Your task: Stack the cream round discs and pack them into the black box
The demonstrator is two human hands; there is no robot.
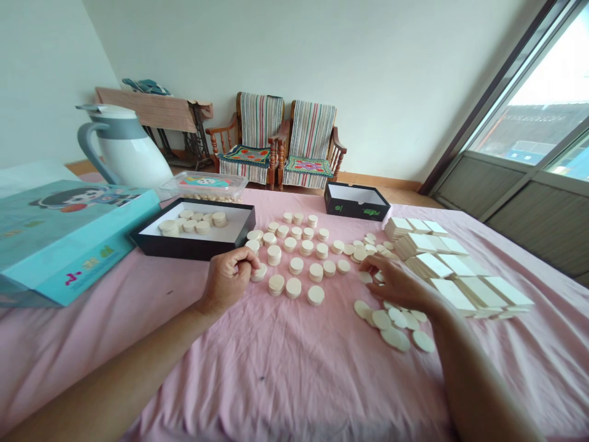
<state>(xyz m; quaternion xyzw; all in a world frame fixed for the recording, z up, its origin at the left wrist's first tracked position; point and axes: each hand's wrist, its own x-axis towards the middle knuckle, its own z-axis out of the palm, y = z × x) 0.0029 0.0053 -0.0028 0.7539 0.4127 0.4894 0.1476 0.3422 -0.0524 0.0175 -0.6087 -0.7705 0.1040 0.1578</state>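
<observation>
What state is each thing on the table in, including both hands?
left hand: curled shut, fingertips at the disc stacks
right hand: open, palm down over loose discs
black tray: open, partly filled with disc stacks
small black box: open, looks empty
clear container: lid on
jug: upright, lid shut
blue box: closed, lying flat

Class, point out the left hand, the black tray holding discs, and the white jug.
left hand [229, 277], head view, back of the hand
black tray [184, 248], head view, near wall
white jug [134, 155], head view, its body
</observation>
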